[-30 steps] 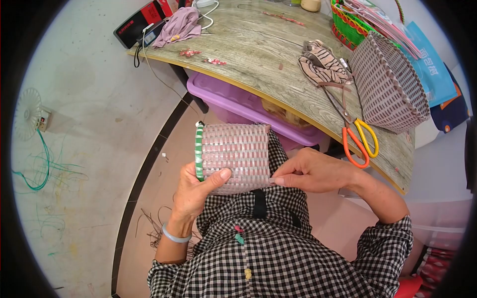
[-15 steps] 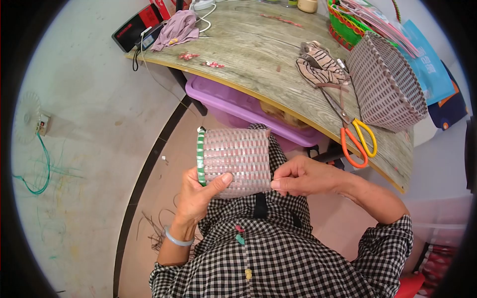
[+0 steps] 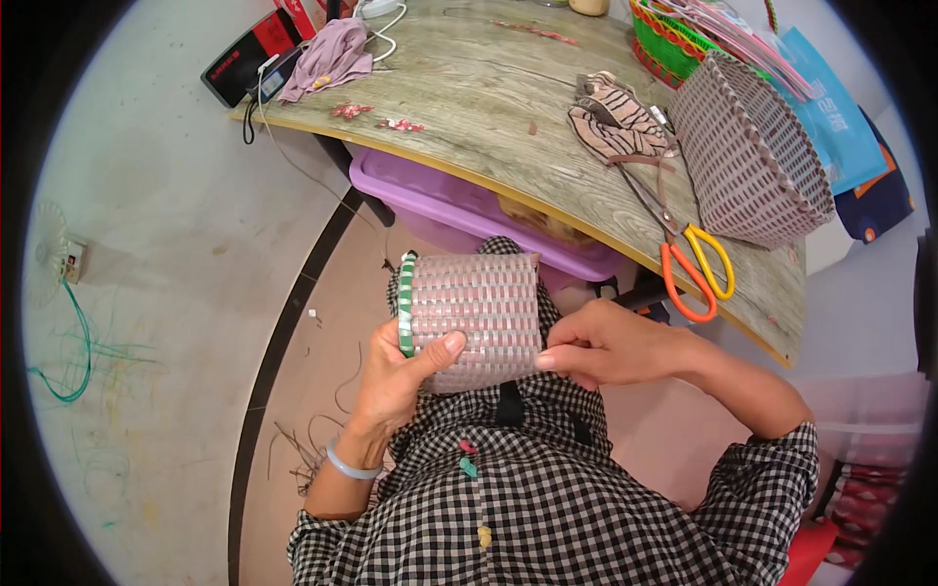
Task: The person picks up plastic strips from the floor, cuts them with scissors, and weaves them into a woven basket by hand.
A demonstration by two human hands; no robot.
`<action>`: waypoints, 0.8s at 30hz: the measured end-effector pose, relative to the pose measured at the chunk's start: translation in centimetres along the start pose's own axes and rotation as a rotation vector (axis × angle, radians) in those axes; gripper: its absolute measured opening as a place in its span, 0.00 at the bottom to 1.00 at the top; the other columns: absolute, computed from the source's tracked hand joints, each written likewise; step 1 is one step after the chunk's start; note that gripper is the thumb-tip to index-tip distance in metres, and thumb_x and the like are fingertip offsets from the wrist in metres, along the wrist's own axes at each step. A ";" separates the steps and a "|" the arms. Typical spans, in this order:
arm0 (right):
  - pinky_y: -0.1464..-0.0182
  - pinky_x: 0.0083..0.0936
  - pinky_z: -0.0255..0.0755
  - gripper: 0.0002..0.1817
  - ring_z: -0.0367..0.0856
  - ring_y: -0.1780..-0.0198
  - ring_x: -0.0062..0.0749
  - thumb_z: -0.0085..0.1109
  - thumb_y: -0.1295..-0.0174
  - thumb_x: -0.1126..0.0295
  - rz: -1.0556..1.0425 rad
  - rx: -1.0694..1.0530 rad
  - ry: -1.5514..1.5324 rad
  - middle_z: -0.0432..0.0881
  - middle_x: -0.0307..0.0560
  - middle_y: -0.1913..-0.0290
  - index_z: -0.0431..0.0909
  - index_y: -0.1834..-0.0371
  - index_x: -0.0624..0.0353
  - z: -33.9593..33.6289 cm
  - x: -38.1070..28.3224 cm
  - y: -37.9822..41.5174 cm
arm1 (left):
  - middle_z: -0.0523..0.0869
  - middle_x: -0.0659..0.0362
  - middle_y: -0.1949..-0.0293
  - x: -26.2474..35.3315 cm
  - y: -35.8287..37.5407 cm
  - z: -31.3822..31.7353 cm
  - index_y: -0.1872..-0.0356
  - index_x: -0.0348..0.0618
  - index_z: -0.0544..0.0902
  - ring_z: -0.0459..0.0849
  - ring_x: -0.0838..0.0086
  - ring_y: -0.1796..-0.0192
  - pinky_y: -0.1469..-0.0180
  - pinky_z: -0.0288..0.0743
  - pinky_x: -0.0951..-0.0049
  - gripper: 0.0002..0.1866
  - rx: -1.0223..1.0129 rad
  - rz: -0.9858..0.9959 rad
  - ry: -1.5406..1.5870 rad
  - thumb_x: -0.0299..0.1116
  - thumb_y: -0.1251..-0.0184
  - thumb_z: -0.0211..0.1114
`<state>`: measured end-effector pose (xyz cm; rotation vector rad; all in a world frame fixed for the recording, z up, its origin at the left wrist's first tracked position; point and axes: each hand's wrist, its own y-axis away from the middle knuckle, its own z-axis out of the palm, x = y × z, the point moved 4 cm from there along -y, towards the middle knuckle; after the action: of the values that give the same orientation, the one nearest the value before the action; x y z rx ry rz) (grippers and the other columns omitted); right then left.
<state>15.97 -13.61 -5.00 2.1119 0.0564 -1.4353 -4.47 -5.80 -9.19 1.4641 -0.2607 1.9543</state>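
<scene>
A small woven basket, pink and silvery with a green-and-white wrapped rim on its left end, lies sideways above the lap. Wrapped around its rim end is my left hand, the thumb pressed on the weave and a pale bangle on the wrist. At the basket's right edge, my right hand is closed with thumb and fingers pinched together. Whatever lies in that pinch, perhaps the basket's edge, is too small to make out.
A wooden table holds orange-and-yellow scissors, a larger woven basket, striped cloth, a green basket and mauve cloth. Below is a purple bin. Loose strips lie on the floor at left.
The table and its objects appear shifted slightly left and up in view. The small basket has moved slightly right, with both hands still at it.
</scene>
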 end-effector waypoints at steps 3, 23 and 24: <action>0.79 0.20 0.63 0.18 0.71 0.82 0.17 0.57 0.32 0.62 -0.042 0.013 -0.090 0.75 0.37 0.83 0.77 0.76 0.64 -0.8 0.7 0.3 | 0.87 0.53 0.55 0.4 -0.3 -0.2 0.50 0.34 0.82 0.86 0.71 0.55 0.50 0.80 0.68 0.16 -0.016 0.007 -0.010 0.28 0.37 0.69; 0.80 0.16 0.63 0.17 0.71 0.82 0.14 0.59 0.33 0.61 -0.035 0.047 -0.139 0.74 0.35 0.83 0.79 0.74 0.64 -1.2 1.4 0.6 | 0.87 0.52 0.55 0.2 -0.3 0.9 0.50 0.33 0.81 0.86 0.71 0.54 0.48 0.78 0.67 0.17 0.007 -0.008 0.014 0.29 0.38 0.69; 0.80 0.15 0.62 0.17 0.71 0.83 0.14 0.59 0.33 0.61 -0.040 0.054 -0.182 0.74 0.35 0.84 0.79 0.74 0.63 -1.3 1.7 0.6 | 0.87 0.52 0.55 0.4 -0.3 0.9 0.50 0.33 0.81 0.86 0.71 0.55 0.48 0.79 0.67 0.17 0.011 -0.001 0.013 0.29 0.38 0.69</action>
<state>17.94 -13.96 -5.88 2.0239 -0.0109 -1.6637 -3.64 -5.95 -8.61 1.4577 -0.2436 1.9665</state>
